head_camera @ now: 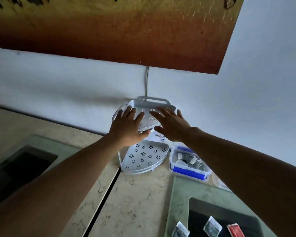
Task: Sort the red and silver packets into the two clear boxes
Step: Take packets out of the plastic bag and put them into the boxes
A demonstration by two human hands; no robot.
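Nearest the camera, two silver packets [180, 230] [212, 226] and a red packet [235, 230] lie flat on the dark mat [229, 214], their long axes running away from the viewer. Farther on, a clear box [189, 161] with blue clips holds silver packets. Beyond, both arms stretch forward: left hand [128, 128] and right hand [171, 124], fingers spread and empty, palms down over the white rack's top shelf [149, 106].

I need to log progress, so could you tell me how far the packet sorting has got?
Partly done: silver packets already lie in the clear box with blue latches. Nothing is in hand; the left hand and right hand hover open over the white rack. Two silver packets and a red packet remain unsorted.
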